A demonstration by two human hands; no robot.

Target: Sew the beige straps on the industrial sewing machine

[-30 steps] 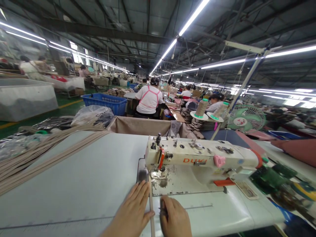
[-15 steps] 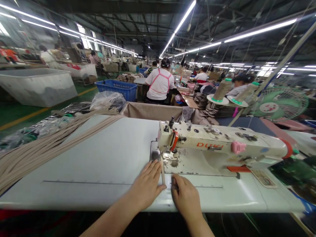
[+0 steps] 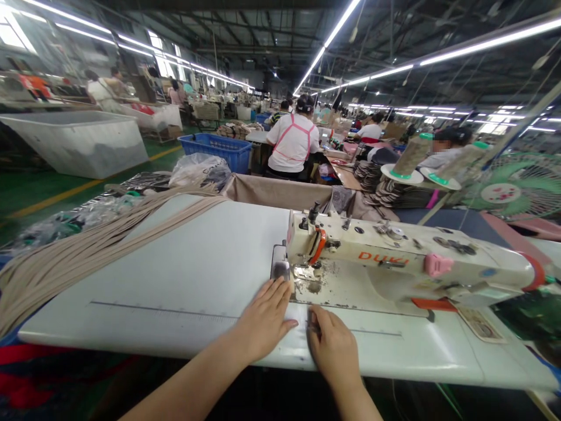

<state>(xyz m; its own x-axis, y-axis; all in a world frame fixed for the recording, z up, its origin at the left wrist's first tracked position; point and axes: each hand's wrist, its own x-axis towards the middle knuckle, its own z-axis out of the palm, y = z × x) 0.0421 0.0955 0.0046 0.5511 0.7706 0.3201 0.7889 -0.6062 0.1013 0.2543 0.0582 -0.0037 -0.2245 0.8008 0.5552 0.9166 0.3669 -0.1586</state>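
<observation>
My left hand point(image 3: 265, 318) lies flat on the white sewing table point(image 3: 188, 275), fingers together, its fingertips just short of the needle plate. A narrow beige strip point(image 3: 293, 297) runs along its thumb side toward the presser foot point(image 3: 302, 272) of the cream sewing machine point(image 3: 394, 263). My right hand point(image 3: 333, 348) rests to the right of the strip with its fingers curled; a small dark tool point(image 3: 309, 325) shows at its fingertips. Both hands sit near the table's front edge.
A bundle of long beige straps point(image 3: 87, 251) drapes across the table's left side. Thread cones point(image 3: 412, 155) and a green fan point(image 3: 512, 187) stand behind the machine. Beyond are a beige bin point(image 3: 272, 193), a blue crate point(image 3: 217, 149) and seated workers, one in a white shirt point(image 3: 293, 143).
The view has tilted down and shifted left, so my forearms and the table's front edge show. Both hands stay beside the strip in front of the needle.
</observation>
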